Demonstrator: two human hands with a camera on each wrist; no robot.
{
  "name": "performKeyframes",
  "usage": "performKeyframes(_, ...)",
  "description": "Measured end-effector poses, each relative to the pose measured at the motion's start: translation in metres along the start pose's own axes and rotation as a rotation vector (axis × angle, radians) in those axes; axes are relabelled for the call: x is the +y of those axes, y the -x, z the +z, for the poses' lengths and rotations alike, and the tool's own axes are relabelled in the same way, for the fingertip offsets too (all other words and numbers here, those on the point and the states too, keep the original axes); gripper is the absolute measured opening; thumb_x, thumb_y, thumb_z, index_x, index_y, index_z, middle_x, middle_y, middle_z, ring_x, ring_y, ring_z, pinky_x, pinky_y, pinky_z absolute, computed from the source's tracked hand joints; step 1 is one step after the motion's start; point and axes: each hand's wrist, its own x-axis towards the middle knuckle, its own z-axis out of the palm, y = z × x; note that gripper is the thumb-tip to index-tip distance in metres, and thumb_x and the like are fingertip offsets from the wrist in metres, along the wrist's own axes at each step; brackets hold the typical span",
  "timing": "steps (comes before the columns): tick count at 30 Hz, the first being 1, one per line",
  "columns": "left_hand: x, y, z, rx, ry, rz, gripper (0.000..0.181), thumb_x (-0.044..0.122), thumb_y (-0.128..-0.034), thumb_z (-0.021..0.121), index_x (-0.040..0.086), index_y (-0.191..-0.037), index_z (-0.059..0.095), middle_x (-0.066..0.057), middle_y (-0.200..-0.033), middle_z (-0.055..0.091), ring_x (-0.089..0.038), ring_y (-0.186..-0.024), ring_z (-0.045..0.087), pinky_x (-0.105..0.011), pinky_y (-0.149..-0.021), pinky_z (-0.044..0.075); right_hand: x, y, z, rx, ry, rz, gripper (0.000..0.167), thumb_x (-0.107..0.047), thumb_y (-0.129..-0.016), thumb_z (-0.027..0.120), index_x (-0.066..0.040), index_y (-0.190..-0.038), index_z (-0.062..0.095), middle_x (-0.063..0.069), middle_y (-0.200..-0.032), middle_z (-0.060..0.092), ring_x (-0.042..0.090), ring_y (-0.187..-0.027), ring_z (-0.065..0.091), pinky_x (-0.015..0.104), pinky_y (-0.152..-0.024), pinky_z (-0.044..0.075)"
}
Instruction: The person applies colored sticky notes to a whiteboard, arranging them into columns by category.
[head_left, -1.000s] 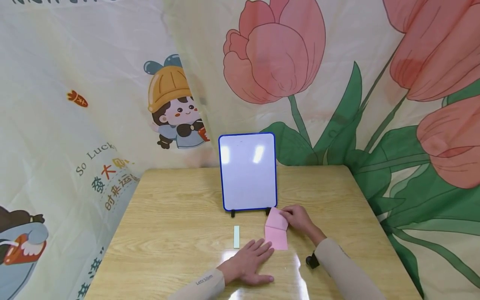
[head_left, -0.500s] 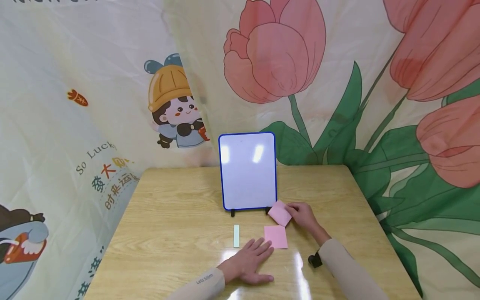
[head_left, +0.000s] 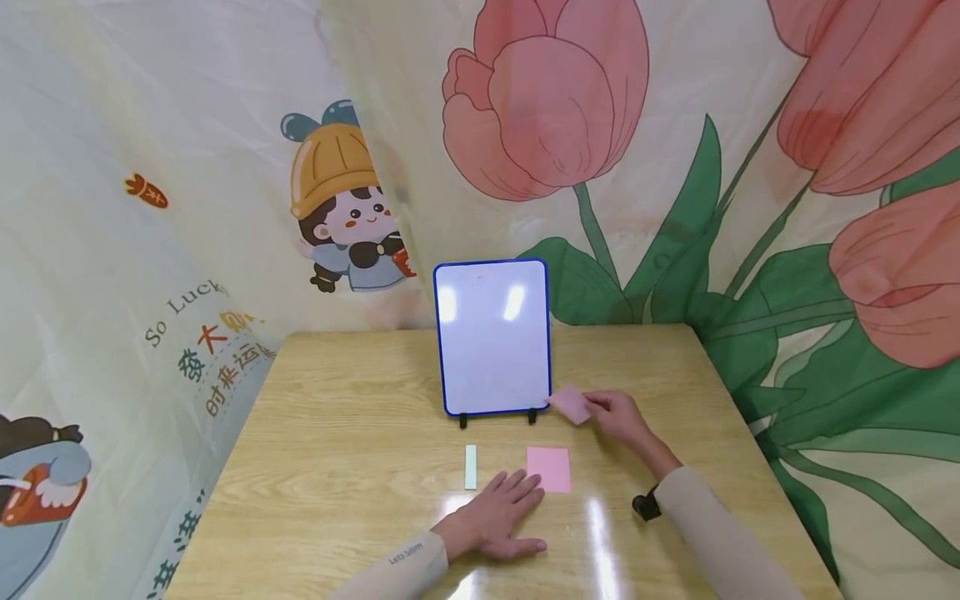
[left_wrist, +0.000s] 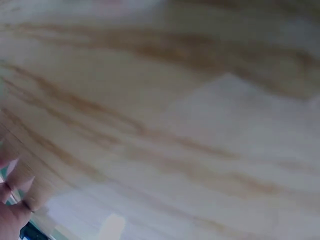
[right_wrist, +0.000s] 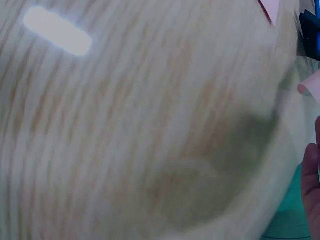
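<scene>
A pink square of paper (head_left: 570, 405) is pinched by its right edge in my right hand (head_left: 622, 419), raised beside the whiteboard's lower right corner. In the right wrist view, that paper (right_wrist: 313, 85) curls at its edge above my right hand's fingers (right_wrist: 311, 175). Another pink square (head_left: 549, 470) lies flat on the table, and the spread fingertips of my left hand (head_left: 497, 515) touch its lower left corner. Left of it lies a narrow pale green strip (head_left: 470, 467). Only part of my left hand (left_wrist: 14, 212) shows at the left wrist view's lower left corner.
A blue-framed whiteboard (head_left: 492, 337) stands on black feet towards the back of the wooden table (head_left: 337, 433). Behind the table hangs a cloth printed with tulips and a cartoon figure. A black device (head_left: 647, 505) sits at the right wrist.
The upper pink paper has separated from the lower one and moved up and to the right with my right hand. My left hand stays in place; the head view has shifted slightly.
</scene>
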Motion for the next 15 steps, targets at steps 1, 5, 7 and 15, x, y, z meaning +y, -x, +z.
performKeyframes(1,0.0,0.0,0.0,0.001,-0.001,0.0,0.087,0.076,-0.0937,0.022,0.017,-0.158,0.023,-0.003,-0.166,0.018,-0.026,-0.153,0.02,-0.046,-0.123,0.023,-0.002,0.001,-0.002,-0.012,0.017,-0.024,0.026,-0.01,-0.098,0.059,0.002,-0.119,0.07,0.022,-0.122,0.068,0.038,-0.116,0.063,0.05,-0.095,0.054)
performKeyframes(5,0.0,0.001,0.001,0.043,-0.021,0.008,0.088,0.076,-0.0936,0.018,0.017,-0.159,0.019,-0.004,-0.167,0.015,-0.026,-0.153,0.019,-0.047,-0.122,0.025,-0.013,0.001,-0.007,-0.049,0.096,-0.097,0.024,-0.01,-0.097,0.061,0.001,-0.116,0.072,0.019,-0.116,0.071,0.036,-0.111,0.066,0.049,-0.092,0.055)
performKeyframes(7,-0.001,0.003,-0.002,0.085,-0.024,0.013,0.087,0.075,-0.0947,0.018,0.017,-0.159,0.019,-0.006,-0.167,0.016,-0.026,-0.153,0.02,-0.049,-0.121,0.027,-0.022,0.0,-0.01,-0.072,0.138,-0.125,0.023,-0.01,-0.097,0.062,-0.001,-0.115,0.073,0.017,-0.115,0.072,0.033,-0.109,0.068,0.048,-0.09,0.056)
performKeyframes(15,-0.025,0.018,-0.019,0.291,0.01,0.013,0.077,0.065,-0.1003,0.025,0.013,-0.157,0.027,-0.012,-0.163,0.027,-0.034,-0.148,0.031,-0.055,-0.115,0.034,-0.064,-0.016,-0.022,-0.164,0.239,-0.246,0.024,-0.004,-0.096,0.061,-0.001,-0.116,0.073,0.016,-0.111,0.074,0.03,-0.103,0.07,0.043,-0.084,0.059)
